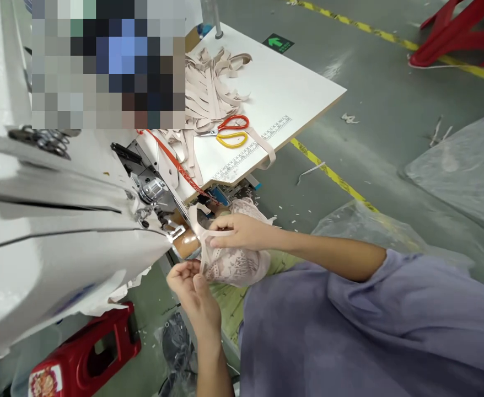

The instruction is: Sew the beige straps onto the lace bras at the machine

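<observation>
On the grey floor [374, 110], a dark green sign [278, 43] shows a bright green arrow and some small writing, but it is too tiny to read. The white flat table [295, 82] has black ruler marks [252, 146] near its edge, and their numbers are too small to read too. The red plastic stool [113, 336] at the bottom left has a sticker [46, 381] with a picture on it. A blue mark [74, 299] on the big white sewing machine [89, 270] is too blurry to read.

The right hand [242, 231] comes in from the right, with its arm nearly straight. Its thumb and pointing finger pinch a smooth, thin, pale pink cloth band [196, 219]. The left hand [196, 300] comes up from the bottom, palm showing and fingers curled in. It touches the low end of the band, but I cannot tell if its thumb and fingers pinch it.

The band is next to a puffy, pale pink lace cloth piece [240, 267], under the right hand and beside the machine's metal parts [153, 193].

On the table, scissors with one red and one yellow handle [231, 132] lie by a heap of long, pale pink cloth strips [215, 91].
</observation>
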The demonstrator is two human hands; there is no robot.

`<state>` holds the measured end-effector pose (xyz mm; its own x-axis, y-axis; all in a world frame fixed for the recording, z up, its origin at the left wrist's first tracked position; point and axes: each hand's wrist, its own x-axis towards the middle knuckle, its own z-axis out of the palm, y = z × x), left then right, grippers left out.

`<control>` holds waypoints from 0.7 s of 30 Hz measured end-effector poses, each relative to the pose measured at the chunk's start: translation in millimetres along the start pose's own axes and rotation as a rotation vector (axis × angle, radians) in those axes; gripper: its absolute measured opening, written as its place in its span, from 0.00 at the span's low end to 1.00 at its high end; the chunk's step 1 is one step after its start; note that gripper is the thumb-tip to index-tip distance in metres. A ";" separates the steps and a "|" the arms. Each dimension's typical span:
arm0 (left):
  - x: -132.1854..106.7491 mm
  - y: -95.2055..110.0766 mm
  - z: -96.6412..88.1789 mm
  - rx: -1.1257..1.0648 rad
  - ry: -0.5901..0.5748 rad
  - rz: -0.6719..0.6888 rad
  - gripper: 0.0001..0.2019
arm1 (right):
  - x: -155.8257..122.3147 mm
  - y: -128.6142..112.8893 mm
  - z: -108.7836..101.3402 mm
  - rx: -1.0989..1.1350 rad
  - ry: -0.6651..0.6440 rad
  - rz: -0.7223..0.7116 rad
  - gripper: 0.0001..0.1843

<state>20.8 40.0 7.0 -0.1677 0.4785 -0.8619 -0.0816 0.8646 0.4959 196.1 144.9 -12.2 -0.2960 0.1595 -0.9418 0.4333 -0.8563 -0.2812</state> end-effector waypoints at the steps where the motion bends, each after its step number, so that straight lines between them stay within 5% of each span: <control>1: -5.4 0.0 1.9 -0.060 -0.027 -0.016 0.17 | -6.1 1.4 -3.2 0.009 -0.013 0.007 0.15; 8: -21.3 5.5 9.3 -0.187 -0.141 -0.085 0.14 | -34.5 1.3 -7.0 -0.005 0.050 0.043 0.15; 21: -24.8 8.1 3.5 -0.196 -0.138 -0.135 0.18 | -43.1 -8.9 3.7 -0.046 0.017 -0.036 0.13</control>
<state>27.7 35.7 32.1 -0.0079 0.3889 -0.9212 -0.2846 0.8823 0.3749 201.9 143.8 31.6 -0.2974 0.1981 -0.9340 0.4614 -0.8266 -0.3223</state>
